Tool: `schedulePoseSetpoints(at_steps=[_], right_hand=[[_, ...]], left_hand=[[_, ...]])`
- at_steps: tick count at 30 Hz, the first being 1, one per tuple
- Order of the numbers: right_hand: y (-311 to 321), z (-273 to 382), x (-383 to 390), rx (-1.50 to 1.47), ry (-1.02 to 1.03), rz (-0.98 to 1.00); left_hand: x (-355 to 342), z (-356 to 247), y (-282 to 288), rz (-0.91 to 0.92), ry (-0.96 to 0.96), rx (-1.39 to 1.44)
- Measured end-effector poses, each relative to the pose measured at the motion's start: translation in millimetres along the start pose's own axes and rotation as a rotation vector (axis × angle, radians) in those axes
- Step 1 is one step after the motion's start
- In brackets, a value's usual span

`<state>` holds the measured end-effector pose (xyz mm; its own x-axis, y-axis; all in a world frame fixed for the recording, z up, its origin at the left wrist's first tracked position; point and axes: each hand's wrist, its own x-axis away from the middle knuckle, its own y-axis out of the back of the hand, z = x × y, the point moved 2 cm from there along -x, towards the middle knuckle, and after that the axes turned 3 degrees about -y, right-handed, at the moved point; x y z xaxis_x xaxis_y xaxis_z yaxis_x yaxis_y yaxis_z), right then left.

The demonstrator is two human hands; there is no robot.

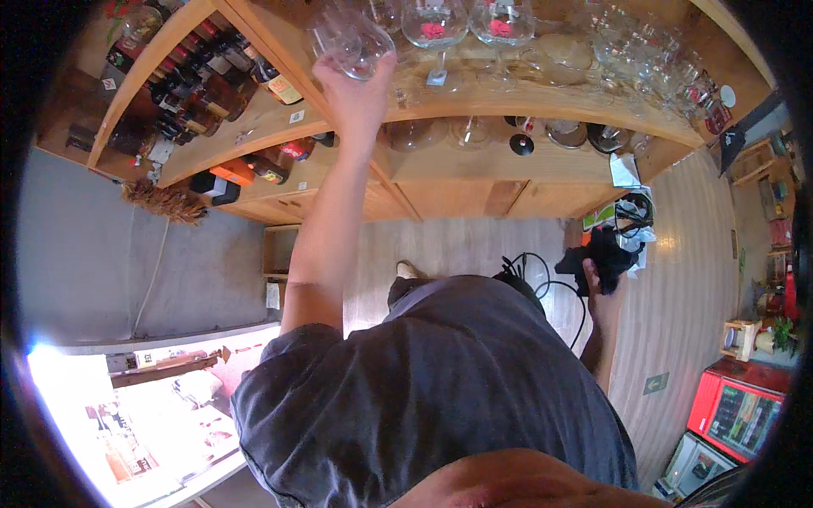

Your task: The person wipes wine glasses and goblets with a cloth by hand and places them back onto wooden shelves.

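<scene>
Up at the wooden shelf [542, 95], my left hand [354, 97] is closed around the lower part of a clear drinking glass [366, 44]. Thumb and fingers grip its sides, and more clear glass overlaps it on the left. To its right stand stemmed glasses [434, 24], two of them with red marks on their bowls. Low on the right, my right hand [596, 284] grips a crumpled black cloth [605, 256]. Most of those fingers are hidden beneath the cloth.
Many clear glasses [644, 55] crowd the shelf's right end. Bottles [203, 76] fill the bays on the left. Black cables [542, 275] loop beside my right arm, near a box of cords [635, 212]. A red-framed cabinet [711, 398] stands at the far right.
</scene>
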<state>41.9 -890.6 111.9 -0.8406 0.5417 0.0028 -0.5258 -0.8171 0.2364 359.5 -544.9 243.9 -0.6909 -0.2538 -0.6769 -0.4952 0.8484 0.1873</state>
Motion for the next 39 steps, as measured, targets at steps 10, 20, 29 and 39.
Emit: schedulePoseSetpoints(at_steps=[10, 20, 29, 39], right_hand=[[65.2, -40.7, 29.3, -0.037, -0.045, -0.175], [90.5, -57.9, 40.6, -0.097, -0.135, -0.208], [86.8, -63.2, 33.4, -0.142, -0.165, -0.173], [60.5, -42.8, 16.6, -0.103, -0.131, -0.159]], left_hand=[[-8.3, -0.5, -37.3, -0.055, 0.029, -0.305], [-6.6, 10.5, -49.3, -0.079, -0.007, -0.383], [2.4, 27.3, -56.8, -0.122, -0.170, -0.473], [46.0, 87.4, -61.2, -0.005, 0.056, -0.309]])
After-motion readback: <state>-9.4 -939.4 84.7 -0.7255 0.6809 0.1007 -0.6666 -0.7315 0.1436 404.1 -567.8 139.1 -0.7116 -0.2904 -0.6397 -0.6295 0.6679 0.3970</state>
